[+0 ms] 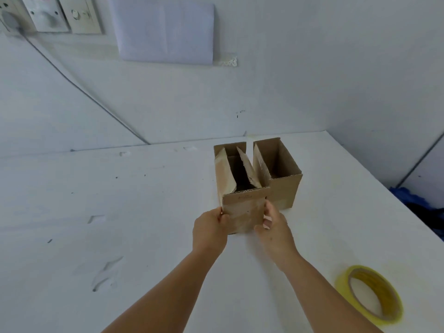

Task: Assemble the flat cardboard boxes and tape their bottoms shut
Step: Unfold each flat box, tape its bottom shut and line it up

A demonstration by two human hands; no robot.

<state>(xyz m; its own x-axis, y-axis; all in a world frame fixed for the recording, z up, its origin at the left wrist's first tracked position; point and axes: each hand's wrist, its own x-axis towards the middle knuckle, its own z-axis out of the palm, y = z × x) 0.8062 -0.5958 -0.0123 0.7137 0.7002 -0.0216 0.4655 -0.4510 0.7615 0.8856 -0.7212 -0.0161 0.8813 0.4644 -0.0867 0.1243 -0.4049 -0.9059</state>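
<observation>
We've got L hand (211,226) & R hand (276,228) pinching the near box (242,207) by its sides. Keep it square, fold flaps in flat w/ tape (370,293) close by.

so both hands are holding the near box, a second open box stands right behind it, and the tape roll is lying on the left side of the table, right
Not quite: the head view shows the tape roll on the right side of the table, not the left. The rest stands: left hand and right hand hold the near box, and the second open box stands behind it.

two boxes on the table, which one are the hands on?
The nearer, left box, flaps standing over its opening; left hand and right hand grip it. The right box stands untouched.
</observation>
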